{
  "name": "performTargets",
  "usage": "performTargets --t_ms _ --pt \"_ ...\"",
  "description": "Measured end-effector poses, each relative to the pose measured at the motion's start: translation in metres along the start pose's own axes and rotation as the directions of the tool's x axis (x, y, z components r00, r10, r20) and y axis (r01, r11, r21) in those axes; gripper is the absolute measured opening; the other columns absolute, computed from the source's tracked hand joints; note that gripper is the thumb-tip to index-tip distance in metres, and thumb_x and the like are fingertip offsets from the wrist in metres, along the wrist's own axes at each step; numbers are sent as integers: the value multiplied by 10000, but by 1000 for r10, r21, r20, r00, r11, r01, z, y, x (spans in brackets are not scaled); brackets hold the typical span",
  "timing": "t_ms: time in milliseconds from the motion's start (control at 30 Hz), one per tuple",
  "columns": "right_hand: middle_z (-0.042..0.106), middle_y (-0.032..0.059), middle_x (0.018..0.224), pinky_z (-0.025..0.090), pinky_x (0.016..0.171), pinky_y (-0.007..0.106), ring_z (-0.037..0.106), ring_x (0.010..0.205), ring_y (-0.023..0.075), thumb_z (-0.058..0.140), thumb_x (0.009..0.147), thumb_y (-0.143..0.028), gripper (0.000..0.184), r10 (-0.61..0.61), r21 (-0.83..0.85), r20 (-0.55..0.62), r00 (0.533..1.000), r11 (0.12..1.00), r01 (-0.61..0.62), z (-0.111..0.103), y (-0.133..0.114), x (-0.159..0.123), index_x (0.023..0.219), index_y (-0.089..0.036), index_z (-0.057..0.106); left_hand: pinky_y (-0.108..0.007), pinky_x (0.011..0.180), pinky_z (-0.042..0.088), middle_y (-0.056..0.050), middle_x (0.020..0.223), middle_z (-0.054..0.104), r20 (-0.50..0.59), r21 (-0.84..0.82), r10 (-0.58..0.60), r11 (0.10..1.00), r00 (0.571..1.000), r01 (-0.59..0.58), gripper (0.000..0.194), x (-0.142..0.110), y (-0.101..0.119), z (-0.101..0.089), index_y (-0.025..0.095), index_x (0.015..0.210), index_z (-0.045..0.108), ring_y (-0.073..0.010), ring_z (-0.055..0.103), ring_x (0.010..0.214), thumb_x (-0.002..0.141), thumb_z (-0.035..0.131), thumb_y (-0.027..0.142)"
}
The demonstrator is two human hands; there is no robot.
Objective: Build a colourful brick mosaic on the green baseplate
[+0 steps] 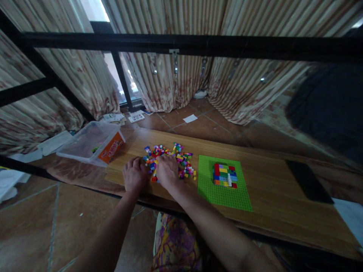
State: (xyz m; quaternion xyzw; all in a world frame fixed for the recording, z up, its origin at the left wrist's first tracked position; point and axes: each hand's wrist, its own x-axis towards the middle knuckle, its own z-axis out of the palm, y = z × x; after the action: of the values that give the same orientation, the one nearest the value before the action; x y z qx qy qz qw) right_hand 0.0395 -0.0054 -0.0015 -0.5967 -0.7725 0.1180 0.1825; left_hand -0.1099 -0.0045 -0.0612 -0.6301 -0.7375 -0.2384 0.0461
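Observation:
A heap of small coloured bricks point(181, 156) lies on the wooden table point(269, 189). My left hand point(134, 174) rests at the heap's left edge, fingers curled down onto the table. My right hand point(168, 172) lies over the heap's near side, fingers bent into the bricks; what they hold, if anything, is hidden. To the right lies a green baseplate point(224, 192) with a block of built-up coloured bricks point(225, 175) on it.
A clear plastic box point(90, 141) with an orange label stands at the table's left end. A black flat object point(307, 180) lies at the right, white paper point(351, 215) beyond it. A black metal frame point(181, 43) crosses overhead. Curtains and a tiled floor lie behind.

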Motion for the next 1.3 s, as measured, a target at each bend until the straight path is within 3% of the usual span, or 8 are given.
performTargets --t_ms 167,333,533,700,867,967,1167,1300 --pt "664 88 1065 492 841 322 616 967 203 463 903 -185 290 56 423 -175 983 906 24 -20 16 -44 1148 -195 618 -451 994 392 -155 1192 622 6 -8 3 1000 1000 -2 355 1 1 -2 139 1142 635 -306 529 1102 889 419 261" --pt "642 20 818 500 647 265 607 703 153 503 893 -293 298 268 788 -62 962 604 -118 -34 50 -114 1149 -220 636 -451 987 395 -151 1178 627 -4 -7 22 1000 1000 -22 357 3 -3 1 145 1140 634 -304 536 1091 892 411 275" --pt "613 -15 751 489 614 262 580 641 131 668 792 -426 355 566 891 150 811 277 -359 -51 107 -182 1087 -230 694 -444 995 397 -160 1184 629 3 21 35 999 999 -35 376 4 -3 1 127 1140 638 -309 534 1104 895 398 281" --pt "627 -22 697 494 567 252 591 589 127 776 682 -417 398 708 934 268 653 -24 -356 -61 138 -203 1016 -212 705 -442 1002 392 -155 1179 631 -2 26 31 999 1000 -31 378 4 -2 0 133 1135 640 -307 538 1109 901 393 297" --pt "681 1 839 545 657 251 638 693 120 790 700 -343 344 640 945 327 696 -214 -248 -72 148 -199 1016 -234 708 -435 1003 389 -154 1180 625 4 19 19 1000 1000 -19 368 5 -2 1 142 1124 642 -305 533 1121 898 397 297" --pt "692 7 874 539 640 257 629 678 114 807 683 -383 368 656 964 249 712 -95 -249 -78 156 -193 1010 -241 716 -438 980 397 -147 1180 624 2 8 7 1000 1000 -7 355 4 -2 1 158 1116 646 -309 537 1096 885 412 292" --pt "735 69 963 545 734 377 679 763 202 644 812 -494 416 575 699 -144 805 635 -329 -85 179 -174 1122 -220 688 -444 989 388 -144 1161 624 -4 -12 12 1000 1000 -12 337 4 -2 2 163 1099 647 -308 531 1102 871 424 273" --pt "740 86 985 515 838 414 686 874 243 527 895 -408 295 350 303 -295 889 917 -260 -88 189 -155 1039 -220 702 -452 1002 383 -155 1176 617 13 -14 7 1000 1000 -6 341 5 -2 1 152 1102 643 -312 522 1123 878 417 274"
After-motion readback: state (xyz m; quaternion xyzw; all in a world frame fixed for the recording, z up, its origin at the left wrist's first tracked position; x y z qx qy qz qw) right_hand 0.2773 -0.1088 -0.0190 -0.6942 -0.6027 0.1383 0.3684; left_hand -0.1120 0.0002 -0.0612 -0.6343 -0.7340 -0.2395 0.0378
